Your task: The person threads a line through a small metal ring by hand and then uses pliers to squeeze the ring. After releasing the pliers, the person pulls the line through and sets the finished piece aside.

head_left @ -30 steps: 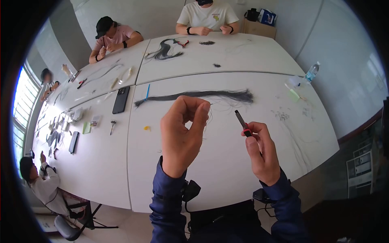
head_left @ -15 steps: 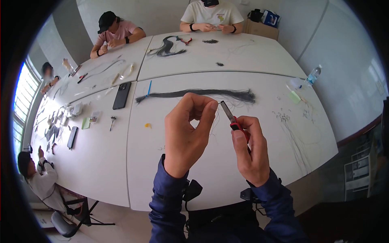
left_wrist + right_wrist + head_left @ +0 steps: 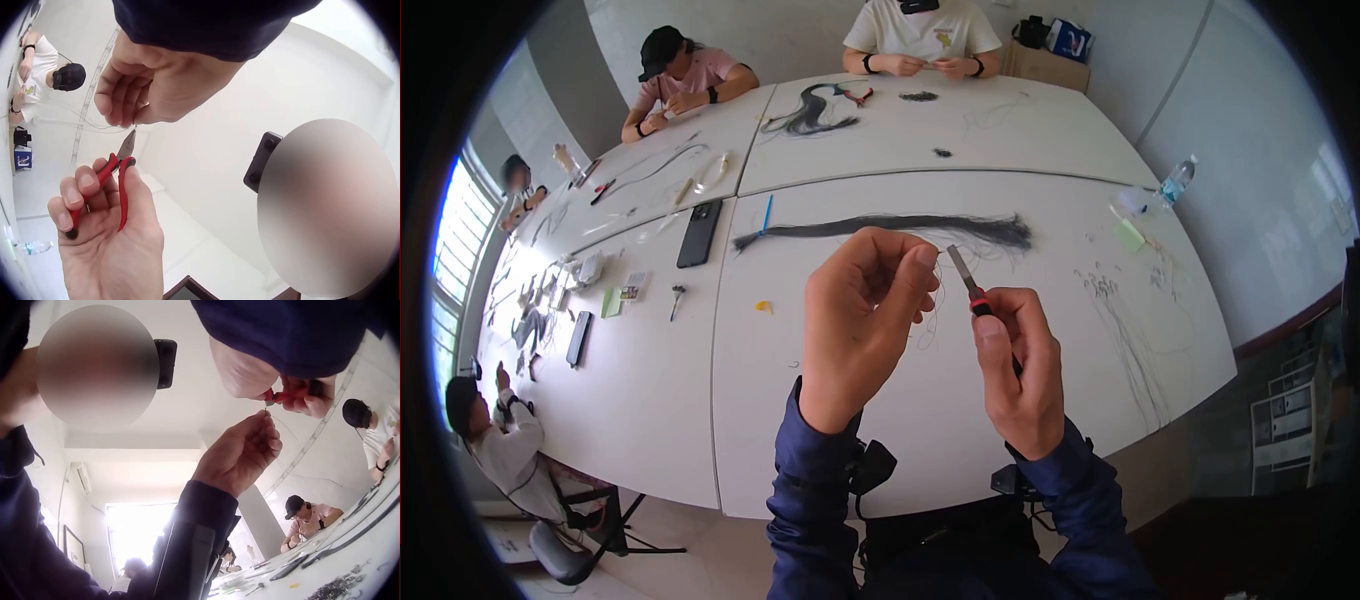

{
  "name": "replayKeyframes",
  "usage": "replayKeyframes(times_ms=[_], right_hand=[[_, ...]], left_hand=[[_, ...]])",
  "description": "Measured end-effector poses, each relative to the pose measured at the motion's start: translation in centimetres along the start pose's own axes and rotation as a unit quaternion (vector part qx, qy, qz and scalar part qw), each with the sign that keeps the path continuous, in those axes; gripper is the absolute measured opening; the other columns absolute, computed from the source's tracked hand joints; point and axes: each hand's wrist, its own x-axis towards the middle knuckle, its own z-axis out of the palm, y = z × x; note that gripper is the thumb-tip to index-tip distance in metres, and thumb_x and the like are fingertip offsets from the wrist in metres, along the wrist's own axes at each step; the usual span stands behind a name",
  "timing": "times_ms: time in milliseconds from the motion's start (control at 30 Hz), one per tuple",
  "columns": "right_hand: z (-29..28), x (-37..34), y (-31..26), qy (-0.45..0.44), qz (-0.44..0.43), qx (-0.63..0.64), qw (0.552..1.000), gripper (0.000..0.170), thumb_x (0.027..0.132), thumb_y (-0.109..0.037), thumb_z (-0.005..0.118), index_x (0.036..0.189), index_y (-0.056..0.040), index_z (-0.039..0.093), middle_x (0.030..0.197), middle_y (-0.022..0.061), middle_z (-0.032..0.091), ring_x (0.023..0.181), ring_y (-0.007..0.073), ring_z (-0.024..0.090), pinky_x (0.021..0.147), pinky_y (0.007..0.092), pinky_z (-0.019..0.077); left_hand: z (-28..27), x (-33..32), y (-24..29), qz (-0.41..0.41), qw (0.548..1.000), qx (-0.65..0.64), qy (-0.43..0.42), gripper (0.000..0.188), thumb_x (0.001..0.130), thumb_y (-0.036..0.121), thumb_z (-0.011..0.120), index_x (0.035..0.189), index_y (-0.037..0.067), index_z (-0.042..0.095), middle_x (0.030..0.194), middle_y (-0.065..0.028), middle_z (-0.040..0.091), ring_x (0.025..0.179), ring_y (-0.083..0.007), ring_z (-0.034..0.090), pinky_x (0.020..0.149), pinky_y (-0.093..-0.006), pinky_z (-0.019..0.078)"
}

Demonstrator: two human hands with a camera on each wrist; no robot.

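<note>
My left hand (image 3: 855, 335) pinches the end of a thin line (image 3: 937, 300) between thumb and forefinger; loose strands trail below the fingertips. What small piece sits at the pinch I cannot tell. Red-and-black-handled pliers (image 3: 123, 194) are gripped in my right hand (image 3: 1028, 380), their narrow metal tips pointing up beside the left fingertips. In the left wrist view the tips come right up under the pinched end, and the handles lie between the right thumb and fingers. Behind the hands, a long bundle of dark strands (image 3: 850, 231) with a blue tie (image 3: 766, 215) lies on the white table (image 3: 820, 470).
Small curved metal pieces (image 3: 1104, 286) with long strands lie at the right. A yellow bit (image 3: 764, 307) and a black phone (image 3: 699, 236) are to the left. A water bottle (image 3: 1177, 182) stands at the far right edge. Several people sit around the table.
My right hand has moved left and up, bringing the pliers from apart to beside the left fingertips. Over the last half second the pliers have turned slightly; the left hand keeps its pinch.
</note>
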Motion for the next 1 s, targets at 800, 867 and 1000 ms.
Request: replayKeyframes(times_ms=[800,867,1000], right_hand=[[-1.0,0.1,2.2,0.035,0.016,-0.02,0.999,0.023,0.103,-0.021,0.055,0.106,0.002,0.053,0.076,0.0079,0.059,0.066,0.0096,0.051,0.062,0.0274,0.0445],[-2.1,-0.3,3.7,0.079,0.021,-0.021,0.996,0.024,0.103,-0.022,0.056,0.105,0.0016,0.054,0.075,0.0039,0.056,0.066,0.0075,0.045,0.06,0.0253,0.0404],[-6.5,-1.8,8.2,0.165,0.05,-0.039,0.984,0.026,0.103,-0.027,0.055,0.104,-0.001,0.056,0.074,-0.0034,0.045,0.066,0.0048,0.037,0.058,0.0235,0.0324]], left_hand=[[-0.7,0.5,-0.3,-0.056,0.994,0.079,-0.049,0.015,0.094,0.008,0.069,0.089,-0.006,0.065,0.075,-0.0071,0.065,0.066,-0.0103,0.061,0.061,-0.0252,0.05],[-1.0,0.6,-0.6,-0.06,0.99,0.106,-0.074,0.014,0.094,0.008,0.069,0.089,-0.005,0.065,0.073,-0.0065,0.065,0.065,-0.0093,0.06,0.06,-0.024,0.0482],[-0.9,0.6,-1.8,-0.069,0.976,0.162,-0.128,0.015,0.094,0.009,0.069,0.088,-0.004,0.065,0.071,-0.0042,0.064,0.063,-0.0082,0.059,0.059,-0.0231,0.0475]])
